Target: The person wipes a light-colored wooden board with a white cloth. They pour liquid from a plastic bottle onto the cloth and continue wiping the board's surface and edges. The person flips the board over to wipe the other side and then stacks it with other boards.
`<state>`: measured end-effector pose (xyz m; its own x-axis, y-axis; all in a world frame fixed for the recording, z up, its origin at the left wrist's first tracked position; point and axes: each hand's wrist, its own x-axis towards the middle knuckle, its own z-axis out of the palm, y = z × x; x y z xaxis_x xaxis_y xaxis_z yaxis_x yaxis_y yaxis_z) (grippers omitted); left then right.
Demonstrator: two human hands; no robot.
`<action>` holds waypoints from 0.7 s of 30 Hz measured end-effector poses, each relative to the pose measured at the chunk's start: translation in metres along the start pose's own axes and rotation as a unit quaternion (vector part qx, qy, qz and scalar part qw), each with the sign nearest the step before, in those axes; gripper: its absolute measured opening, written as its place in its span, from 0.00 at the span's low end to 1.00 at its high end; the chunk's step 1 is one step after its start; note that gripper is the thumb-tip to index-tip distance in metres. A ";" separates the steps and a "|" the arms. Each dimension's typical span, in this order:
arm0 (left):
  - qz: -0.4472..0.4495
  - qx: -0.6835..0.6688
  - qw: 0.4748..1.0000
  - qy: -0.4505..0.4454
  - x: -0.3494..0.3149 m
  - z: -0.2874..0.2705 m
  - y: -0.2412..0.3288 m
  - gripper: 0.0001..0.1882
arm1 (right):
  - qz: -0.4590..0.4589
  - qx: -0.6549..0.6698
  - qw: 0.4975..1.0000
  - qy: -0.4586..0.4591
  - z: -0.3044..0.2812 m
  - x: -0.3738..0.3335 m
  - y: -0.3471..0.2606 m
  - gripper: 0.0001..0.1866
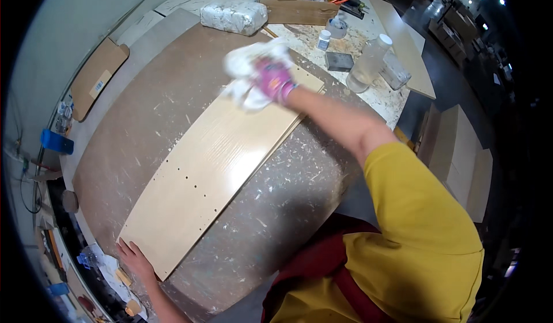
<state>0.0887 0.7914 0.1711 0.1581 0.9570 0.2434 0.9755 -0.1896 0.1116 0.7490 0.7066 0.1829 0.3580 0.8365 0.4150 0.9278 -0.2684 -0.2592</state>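
A long pale wooden board (193, 176) with rows of small dark holes lies slantwise on the worn brown worktable (276, 219). At least one more board seems to sit beneath it, showing along the right edge. In a pink patterned glove, my right hand (273, 81) is closed on a bunched white cloth (247, 95) at the board's far end; cloth and hand are somewhat blurred. My bare left hand (136, 259) rests at the near left corner, its fingers stretched out against the board's end. A wet-looking sheen covers the board's middle.
Beyond the board stand a clear bottle (368, 64), a small white bottle (324, 40), a grey block (339, 61) and a wrapped bundle (234, 18). A cardboard box (302, 12) holds tools. Cardboard (99, 81) leans at the left wall; open cartons (455, 156) stand on the right.
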 end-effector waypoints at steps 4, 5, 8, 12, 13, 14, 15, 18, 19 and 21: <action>-0.029 0.132 0.990 -0.044 -0.004 -0.007 0.009 0.26 | 0.010 -0.062 0.997 -0.038 -0.010 -0.020 -0.005 0.22; -0.037 0.196 0.978 -0.060 0.000 -0.011 0.017 0.26 | -0.028 0.064 0.993 -0.097 0.000 -0.036 -0.027 0.21; -0.003 0.294 0.954 -0.054 0.004 -0.034 0.057 0.25 | -0.253 0.156 0.951 -0.088 -0.044 -0.122 -0.131 0.27; 0.185 0.106 0.974 0.070 0.042 -0.039 0.139 0.25 | -0.248 0.376 0.841 -0.301 -0.065 -0.206 -0.131 0.30; 0.248 0.014 0.962 0.117 0.045 -0.034 0.169 0.24 | -0.135 0.483 0.756 -0.421 -0.086 -0.210 -0.115 0.29; 0.219 -0.105 0.970 0.000 0.043 -0.039 0.224 0.21 | -0.043 0.505 0.765 -0.398 -0.102 -0.222 -0.093 0.27; 0.177 -0.212 0.954 -0.113 0.030 -0.053 0.277 0.19 | 0.039 0.527 0.764 -0.372 -0.118 -0.229 -0.071 0.25; 0.268 -0.309 0.886 -0.217 -0.005 -0.055 0.385 0.12 | 0.290 0.759 0.530 -0.242 -0.176 -0.241 -0.007 0.26; 0.283 -0.318 0.871 -0.244 -0.016 -0.058 0.419 0.11 | 0.318 0.861 0.365 -0.155 -0.179 -0.252 0.014 0.26; 0.303 -0.335 0.846 -0.284 -0.024 -0.059 0.468 0.10 | 0.073 0.577 0.810 -0.073 -0.198 -0.261 0.050 0.25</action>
<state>0.5321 0.6672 0.2748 0.8315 0.5548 -0.0284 0.4131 -0.5833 0.6993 0.7225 0.3805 0.2340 0.3602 0.9062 0.2213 0.1299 0.1861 -0.9739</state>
